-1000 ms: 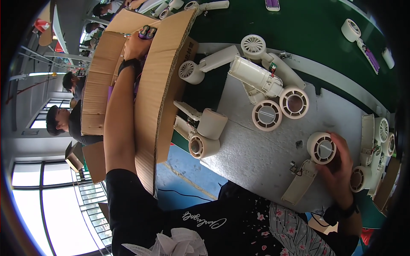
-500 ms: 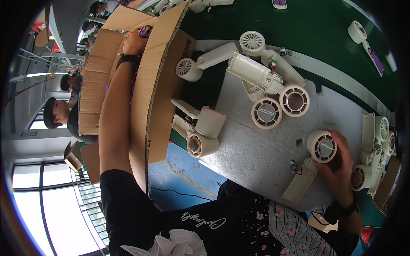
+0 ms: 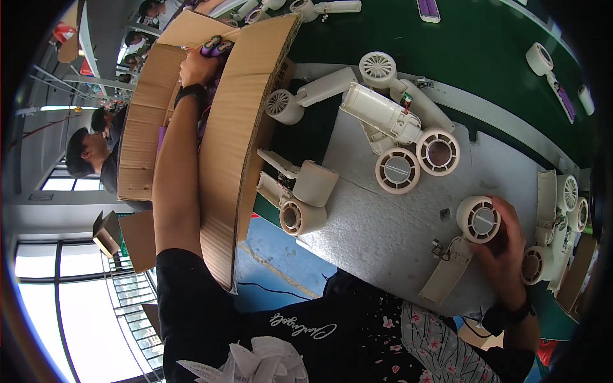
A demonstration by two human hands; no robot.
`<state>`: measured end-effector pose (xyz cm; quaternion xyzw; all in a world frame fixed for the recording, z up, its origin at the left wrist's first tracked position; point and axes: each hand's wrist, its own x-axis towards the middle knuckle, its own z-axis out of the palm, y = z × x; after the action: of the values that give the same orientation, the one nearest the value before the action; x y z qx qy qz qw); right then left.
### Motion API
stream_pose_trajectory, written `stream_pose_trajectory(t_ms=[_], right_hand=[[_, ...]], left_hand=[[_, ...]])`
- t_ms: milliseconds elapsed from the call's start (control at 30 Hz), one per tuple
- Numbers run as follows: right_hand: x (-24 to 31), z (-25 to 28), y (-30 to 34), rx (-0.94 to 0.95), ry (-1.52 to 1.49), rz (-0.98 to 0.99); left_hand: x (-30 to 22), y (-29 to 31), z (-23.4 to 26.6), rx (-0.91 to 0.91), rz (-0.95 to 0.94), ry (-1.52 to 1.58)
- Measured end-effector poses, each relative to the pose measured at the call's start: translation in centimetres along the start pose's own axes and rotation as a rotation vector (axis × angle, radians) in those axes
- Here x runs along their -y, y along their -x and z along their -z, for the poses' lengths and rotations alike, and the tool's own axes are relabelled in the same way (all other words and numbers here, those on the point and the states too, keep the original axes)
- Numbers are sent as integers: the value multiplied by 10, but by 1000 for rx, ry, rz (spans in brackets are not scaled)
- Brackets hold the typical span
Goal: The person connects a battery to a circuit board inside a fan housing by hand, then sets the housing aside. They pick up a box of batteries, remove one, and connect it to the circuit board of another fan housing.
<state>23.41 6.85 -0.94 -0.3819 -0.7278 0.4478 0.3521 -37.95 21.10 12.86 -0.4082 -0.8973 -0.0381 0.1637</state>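
Observation:
My left hand (image 3: 196,67) reaches deep into an open cardboard box (image 3: 255,83). Its fingers are closed around the end of a purple battery pack (image 3: 216,46), though the box and hand hide part of it. More purple cells show along the forearm inside. On the grey work board (image 3: 383,236), my right hand (image 3: 507,246) grips the round head of a white handheld fan (image 3: 479,219). That fan's handle shell lies opened toward me, with small wired parts showing near the joint.
Several white fan bodies (image 3: 396,169) lie on the board's far part, and more (image 3: 306,198) sit beside the box. Others (image 3: 543,255) crowd the right edge. A fan with a purple handle insert (image 3: 552,80) rests on the green belt (image 3: 472,51). Other people sit at far left.
My left hand has shifted slightly inside the box, and more of the purple battery pack shows at its fingers. The box leans a little differently. My right hand stays on the fan.

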Motion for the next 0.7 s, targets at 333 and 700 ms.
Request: stream_pose_trajectory(t_ms=[333,700], right_hand=[[-3,0,0,-5,13,25],[-5,-2,2,-12,-56,-14]], left_hand=[[18,-13,0,43,12,201],[38,-28,-23,11,-65,334]])
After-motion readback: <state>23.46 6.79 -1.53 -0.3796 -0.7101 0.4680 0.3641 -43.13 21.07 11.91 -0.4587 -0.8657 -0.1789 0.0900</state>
